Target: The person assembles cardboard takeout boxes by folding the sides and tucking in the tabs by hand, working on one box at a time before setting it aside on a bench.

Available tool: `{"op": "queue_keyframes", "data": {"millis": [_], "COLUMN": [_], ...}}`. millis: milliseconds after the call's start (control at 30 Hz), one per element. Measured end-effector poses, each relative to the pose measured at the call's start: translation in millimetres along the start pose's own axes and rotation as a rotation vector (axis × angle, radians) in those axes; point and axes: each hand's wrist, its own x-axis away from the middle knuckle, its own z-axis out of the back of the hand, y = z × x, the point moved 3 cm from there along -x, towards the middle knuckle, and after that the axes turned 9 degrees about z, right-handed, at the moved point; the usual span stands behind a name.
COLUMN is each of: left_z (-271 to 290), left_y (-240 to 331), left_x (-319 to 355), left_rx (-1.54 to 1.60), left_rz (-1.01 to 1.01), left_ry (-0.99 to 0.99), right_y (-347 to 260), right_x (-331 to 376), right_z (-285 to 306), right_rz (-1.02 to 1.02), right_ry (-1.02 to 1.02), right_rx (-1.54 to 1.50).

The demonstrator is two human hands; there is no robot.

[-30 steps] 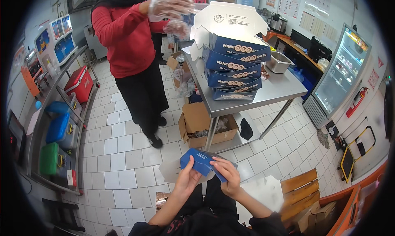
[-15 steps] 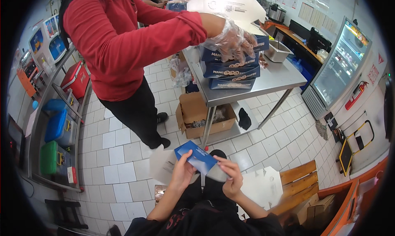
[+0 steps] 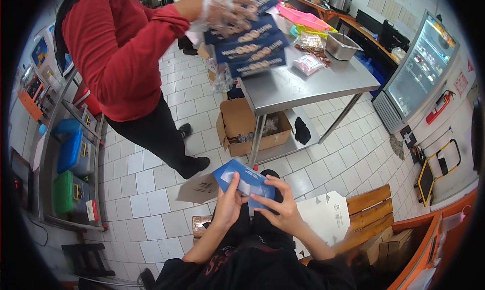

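Over my lap I hold a partly folded blue cardboard box, its pale lid flap sticking out to the left. My left hand grips its near side, thumb up against the blue wall. My right hand is closed around the box's right end, with thumb and fingers on the blue panel. Beside my right forearm, a flat white cardboard blank with notched edges rests on a slatted wooden bench.
A co-worker in a red top steadies a stack of blue boxes with a plastic-gloved hand. Ahead stands a steel table holding a metal pan and packets. An open brown carton sits beneath it; shelving lines the left.
My right fingers have shifted inward over the box's right end, and its panels are bent up more. The co-worker has moved left, and the stacked boxes have shifted left and tilted.
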Motion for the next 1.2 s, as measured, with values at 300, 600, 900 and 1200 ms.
{"op": "queue_keyframes", "data": {"millis": [300,600,900,1200], "left_z": [2,49,17,12], "left_y": [-7,44,-1,-9], "left_x": [4,-18,-15,-12], "left_rx": [-0.09,-0.266,-0.278,-0.35], "left_rz": [0.07,0.06,-0.102,-0.262], "left_ry": [-0.2,-0.061,0.042,0.211], "right_y": [20,26,32,34], "right_x": [-3,-2,-5,3], "right_z": [-2,15,6,4], "right_rz": [-0.137,-0.119,-0.07,-0.125], "right_ry": [0.228,0.077,0.273,0.299], "right_rx": [-0.092,0.128,0.238,0.153]}}
